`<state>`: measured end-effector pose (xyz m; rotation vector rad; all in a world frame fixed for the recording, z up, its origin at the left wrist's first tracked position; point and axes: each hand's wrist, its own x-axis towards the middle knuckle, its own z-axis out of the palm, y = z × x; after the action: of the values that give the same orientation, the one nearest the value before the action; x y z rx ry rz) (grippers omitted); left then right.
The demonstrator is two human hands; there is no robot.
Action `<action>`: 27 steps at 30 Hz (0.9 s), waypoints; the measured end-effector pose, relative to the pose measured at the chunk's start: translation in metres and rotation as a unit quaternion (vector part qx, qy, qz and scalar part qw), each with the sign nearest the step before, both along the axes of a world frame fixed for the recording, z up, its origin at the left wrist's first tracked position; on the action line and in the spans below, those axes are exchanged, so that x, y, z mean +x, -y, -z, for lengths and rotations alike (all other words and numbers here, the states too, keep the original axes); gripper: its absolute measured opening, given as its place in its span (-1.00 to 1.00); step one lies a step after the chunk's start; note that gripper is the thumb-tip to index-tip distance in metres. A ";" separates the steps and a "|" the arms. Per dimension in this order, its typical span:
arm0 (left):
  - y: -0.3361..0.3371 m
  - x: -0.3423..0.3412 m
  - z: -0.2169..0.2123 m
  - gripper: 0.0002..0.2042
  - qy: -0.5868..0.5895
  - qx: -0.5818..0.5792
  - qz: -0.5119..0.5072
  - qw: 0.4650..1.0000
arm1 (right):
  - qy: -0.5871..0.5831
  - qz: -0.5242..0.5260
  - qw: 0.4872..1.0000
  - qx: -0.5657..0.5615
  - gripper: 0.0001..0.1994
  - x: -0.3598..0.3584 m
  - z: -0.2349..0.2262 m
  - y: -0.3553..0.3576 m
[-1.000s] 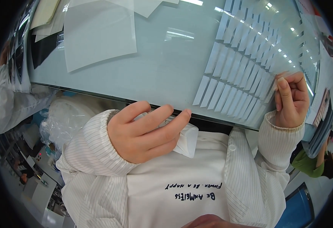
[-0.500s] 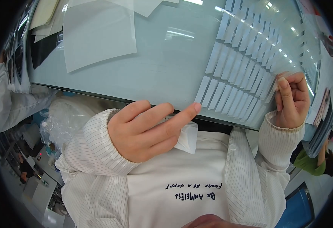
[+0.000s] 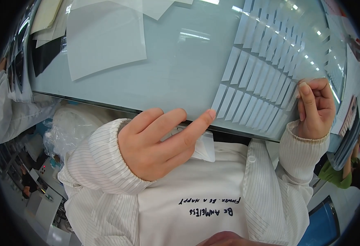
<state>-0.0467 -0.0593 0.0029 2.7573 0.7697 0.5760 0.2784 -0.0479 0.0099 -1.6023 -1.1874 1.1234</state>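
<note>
My left hand [image 3: 155,143] is palm down at the table's near edge, one finger stretched to the lower left corner of a group of pale strips [image 3: 238,104]. Under its fingers a small white piece of paper [image 3: 205,148] pokes out, apparently held there; the grip itself is hidden. The narrow strips lie in several slanted rows on the glass tabletop [image 3: 180,78]. At their right side my right hand [image 3: 316,107] is closed, thumb against curled fingers, pinching what looks like the edge of a clear film [image 3: 307,67] that reflects the ceiling lights.
Large translucent white sheets [image 3: 106,41] lie at the far left, beside cream papers [image 3: 46,16]. Below the table's left edge is a clear plastic bag [image 3: 71,131]. Grey trays [image 3: 350,131] are stacked at the right. A person in green [image 3: 338,176] is beyond them.
My left hand has shifted very slightly, and the white piece under it has moved a little right and up. My right hand keeps its pinch in nearly the same place.
</note>
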 end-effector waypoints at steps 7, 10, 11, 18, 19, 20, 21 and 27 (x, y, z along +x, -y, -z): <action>-0.005 0.001 -0.008 -0.92 -0.025 -0.027 0.012 0.999 | 0.005 -0.001 1.000 -0.003 -0.88 -0.001 -0.004 0.000; -0.007 0.000 -0.009 -0.94 -0.016 -0.022 0.012 1.000 | 0.002 0.006 1.000 -0.009 -0.87 -0.003 -0.005 -0.001; -0.010 -0.001 -0.011 -0.95 -0.025 -0.022 0.031 0.999 | 0.002 0.006 1.000 -0.009 -0.87 -0.003 -0.005 -0.001; -0.017 0.003 -0.003 -0.94 0.007 -0.053 0.081 0.995 | 0.003 0.011 1.000 -0.010 -0.87 -0.004 -0.006 0.000; -0.016 0.004 -0.003 -0.94 0.007 -0.053 0.081 0.995 | 0.007 0.014 1.000 -0.011 -0.87 -0.005 -0.007 0.000; -0.015 0.004 -0.003 -0.96 0.010 -0.063 0.072 0.995 | 0.007 0.014 1.000 -0.011 -0.87 -0.005 -0.006 0.000; -0.014 0.005 -0.003 -0.96 0.013 -0.073 0.062 0.995 | 0.004 0.014 1.000 -0.009 -0.87 -0.005 -0.006 0.000; -0.013 0.006 -0.009 -0.96 0.010 -0.086 0.048 0.995 | 0.005 0.009 1.000 -0.012 -0.87 -0.004 -0.007 0.001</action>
<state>-0.0408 -0.0463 0.0115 2.6093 0.6457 0.4942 0.2747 -0.0486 0.0169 -1.6348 -1.1681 1.1240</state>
